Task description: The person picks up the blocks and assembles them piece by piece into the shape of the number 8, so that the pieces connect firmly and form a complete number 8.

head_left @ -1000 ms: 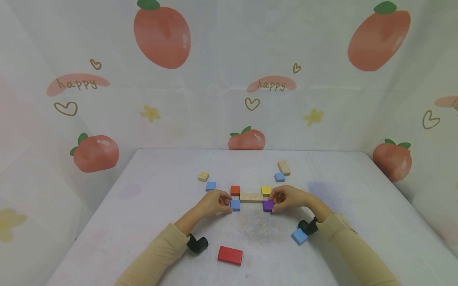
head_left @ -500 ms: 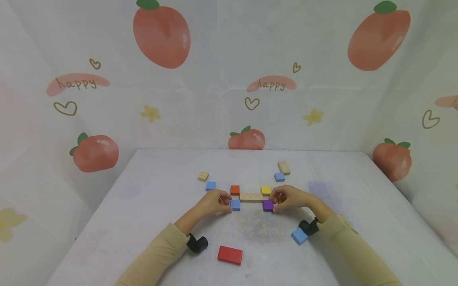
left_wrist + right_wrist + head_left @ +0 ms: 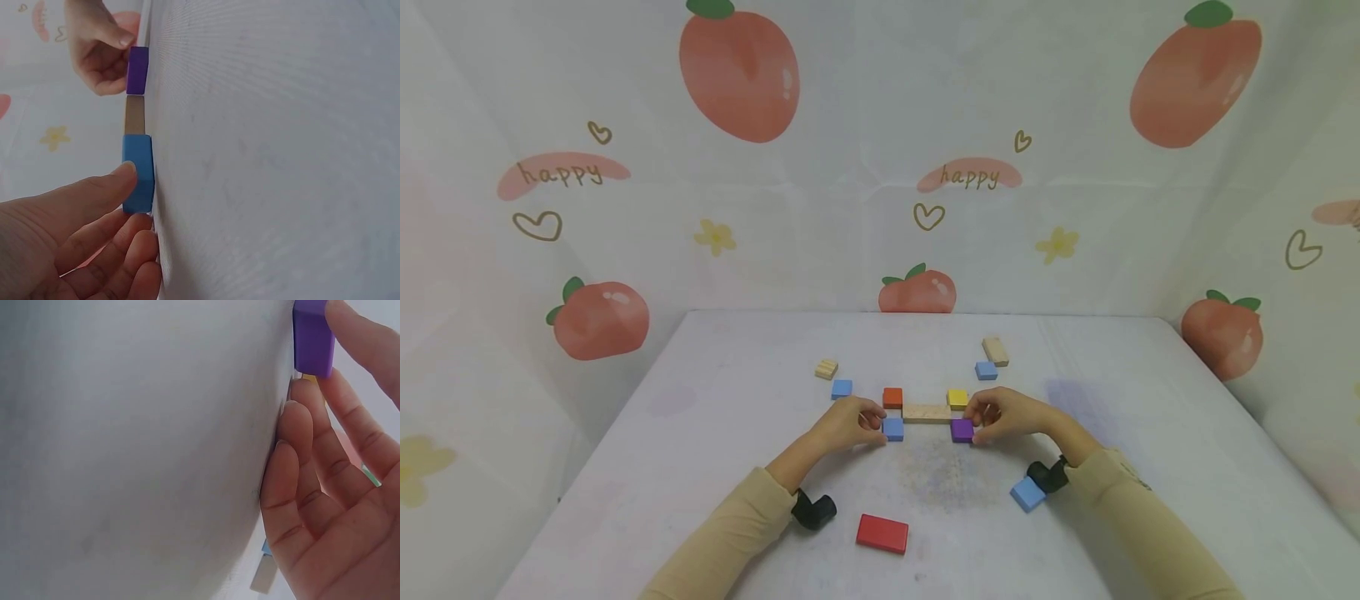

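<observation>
In the head view, a wooden block (image 3: 927, 413) lies lengthwise between four-cornered coloured blocks: orange-red (image 3: 892, 397) and blue (image 3: 892, 429) at its left end, yellow (image 3: 957, 398) and purple (image 3: 962, 431) at its right. My left hand (image 3: 848, 423) pinches the near blue block from its left side. In the left wrist view, the thumb lies against that blue block, with curled fingers below it. My right hand (image 3: 1011, 414) pinches the purple block from the right. The right wrist view has the thumb and a fingertip at the purple block (image 3: 314, 340). Both blocks rest on the table.
Blue blocks lie at back left (image 3: 842, 389), back right (image 3: 987, 371) and near the right wrist (image 3: 1027, 493). A ridged wooden piece (image 3: 827, 369) and a plain wooden block (image 3: 996, 351) sit farther back. A red block (image 3: 882, 533) lies near the front of the white table (image 3: 737, 375).
</observation>
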`<state>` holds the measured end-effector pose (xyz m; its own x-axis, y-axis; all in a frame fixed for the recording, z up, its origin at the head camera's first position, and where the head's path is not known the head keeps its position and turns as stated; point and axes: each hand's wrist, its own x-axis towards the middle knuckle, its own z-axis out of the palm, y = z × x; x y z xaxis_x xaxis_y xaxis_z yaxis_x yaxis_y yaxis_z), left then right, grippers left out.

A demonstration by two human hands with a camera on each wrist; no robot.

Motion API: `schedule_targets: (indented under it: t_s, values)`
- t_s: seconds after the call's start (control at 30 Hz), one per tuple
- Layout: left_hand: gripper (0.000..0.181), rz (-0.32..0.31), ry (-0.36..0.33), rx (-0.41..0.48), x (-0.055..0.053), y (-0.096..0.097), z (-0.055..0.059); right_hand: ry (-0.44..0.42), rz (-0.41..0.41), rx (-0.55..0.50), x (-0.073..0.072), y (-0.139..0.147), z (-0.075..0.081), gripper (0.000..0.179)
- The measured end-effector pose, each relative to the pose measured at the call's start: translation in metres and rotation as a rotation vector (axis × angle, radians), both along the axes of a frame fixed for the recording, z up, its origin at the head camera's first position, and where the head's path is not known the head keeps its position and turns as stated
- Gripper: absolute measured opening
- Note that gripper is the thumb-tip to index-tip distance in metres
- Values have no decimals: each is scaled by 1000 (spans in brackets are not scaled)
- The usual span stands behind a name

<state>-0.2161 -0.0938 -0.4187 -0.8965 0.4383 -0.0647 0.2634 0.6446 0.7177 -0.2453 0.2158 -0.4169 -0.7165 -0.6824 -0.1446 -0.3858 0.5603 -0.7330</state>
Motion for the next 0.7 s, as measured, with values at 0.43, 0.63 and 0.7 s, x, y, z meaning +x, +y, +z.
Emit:
schedule_targets:
  t_s: [0.43, 0.63, 0.7]
  values:
    - [35, -9, -1, 6, 0, -1, -1, 29, -13, 15, 9, 21, 3, 30]
    - [34, -11, 0, 8, -1, -1, -1, -31, 17, -2, 15, 31, 7, 29]
    - [34, -10, 0, 9, -1, -1, -1, -52, 43, -21, 17, 34, 8, 30]
